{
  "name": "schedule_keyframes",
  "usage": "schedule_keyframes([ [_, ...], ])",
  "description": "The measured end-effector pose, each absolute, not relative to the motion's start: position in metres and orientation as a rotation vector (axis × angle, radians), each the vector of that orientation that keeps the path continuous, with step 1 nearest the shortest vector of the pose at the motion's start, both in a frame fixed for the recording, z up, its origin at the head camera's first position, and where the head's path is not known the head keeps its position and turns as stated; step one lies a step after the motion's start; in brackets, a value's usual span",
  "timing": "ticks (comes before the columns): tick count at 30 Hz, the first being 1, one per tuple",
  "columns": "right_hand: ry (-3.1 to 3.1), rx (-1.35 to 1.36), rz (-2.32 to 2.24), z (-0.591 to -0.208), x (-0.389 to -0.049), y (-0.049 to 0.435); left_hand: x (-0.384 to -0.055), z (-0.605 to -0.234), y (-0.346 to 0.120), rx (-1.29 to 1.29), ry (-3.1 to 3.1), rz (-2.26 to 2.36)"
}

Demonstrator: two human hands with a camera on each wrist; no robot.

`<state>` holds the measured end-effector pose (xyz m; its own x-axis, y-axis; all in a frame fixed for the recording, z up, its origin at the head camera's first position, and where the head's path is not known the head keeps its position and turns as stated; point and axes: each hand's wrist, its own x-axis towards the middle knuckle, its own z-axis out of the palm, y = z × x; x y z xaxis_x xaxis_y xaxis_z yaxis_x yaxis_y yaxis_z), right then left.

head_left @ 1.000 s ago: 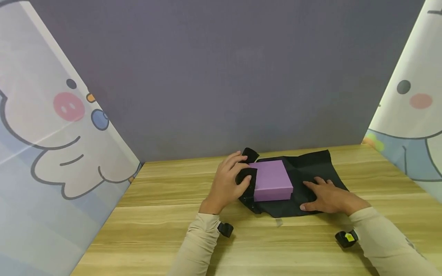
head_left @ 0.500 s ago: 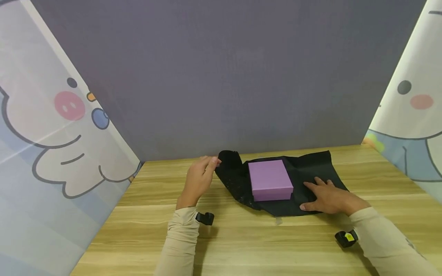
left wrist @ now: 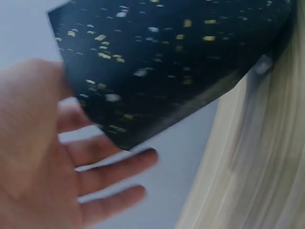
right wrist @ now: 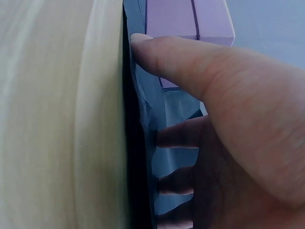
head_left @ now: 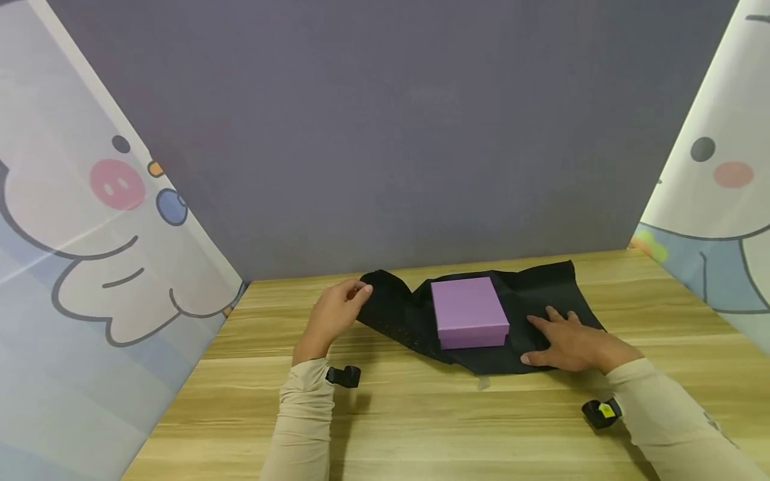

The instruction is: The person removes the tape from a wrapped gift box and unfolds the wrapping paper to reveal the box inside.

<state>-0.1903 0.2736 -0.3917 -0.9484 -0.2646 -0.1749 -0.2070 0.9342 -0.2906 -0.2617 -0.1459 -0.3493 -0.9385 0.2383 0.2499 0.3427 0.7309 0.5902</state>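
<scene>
A purple lidded box (head_left: 469, 307) sits on a black sheet of wrapping paper (head_left: 391, 307) near the back of the table. My left hand (head_left: 331, 317) pinches the sheet's far left corner and holds that end raised. In the left wrist view the raised underside of the paper (left wrist: 167, 57) shows gold and silver flecks, and the other fingers spread below its edge. To the right of the box, my right hand (head_left: 568, 342) rests with spread fingers on the flat part of the sheet. The right wrist view shows its thumb (right wrist: 176, 59) near the paper's front edge.
The wooden table (head_left: 421, 434) ends at a grey upright panel (head_left: 385, 147) just behind the paper. Cartoon-printed sheets stand on the left (head_left: 90, 267) and right (head_left: 716, 200). A small piece of tape (head_left: 484, 383) lies on the wood in front of the paper.
My left hand has moved left from the box's side, drawing the curled end of the paper out flatter. The box's left side is now uncovered. The right hand has stayed in place.
</scene>
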Motion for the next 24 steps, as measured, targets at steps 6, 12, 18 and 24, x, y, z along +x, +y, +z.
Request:
schedule_keyframes([
  [6,2.858,-0.353,-0.402,-0.392,-0.188,0.272,-0.259,-0.352,-0.160,-0.455,-3.077,-1.061],
  [12,2.877,-0.355,-0.366,-0.392,-0.188,0.272,-0.258,-0.351,-0.163,-0.516,-3.233,-1.071],
  [18,2.889,-0.364,-0.354,-0.393,-0.190,0.273,-0.255,-0.352,-0.159,-0.532,-3.351,-1.002],
  [24,2.901,-0.360,-0.347,-0.393,-0.191,0.273,-0.251,-0.359,-0.145,-0.578,-3.373,-0.760],
])
